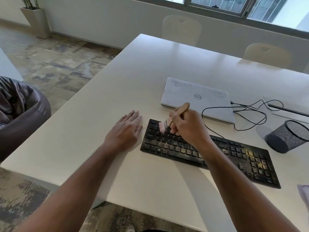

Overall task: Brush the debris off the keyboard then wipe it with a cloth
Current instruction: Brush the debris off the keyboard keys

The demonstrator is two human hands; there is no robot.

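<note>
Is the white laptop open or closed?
Closed. The laptop lies flat on the table with its lid down; the logo on top shows, and no screen or keys are visible.

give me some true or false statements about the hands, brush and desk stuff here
1. The right hand grips the brush. True.
2. The left hand presses on the keyboard. False: it lies flat on the table, beside the keyboard.
3. The laptop is open. False: its lid is shut.
4. Debris lies on the number pad. True.
5. The mesh cup stands upright. False: it lies tipped on its side.
</note>
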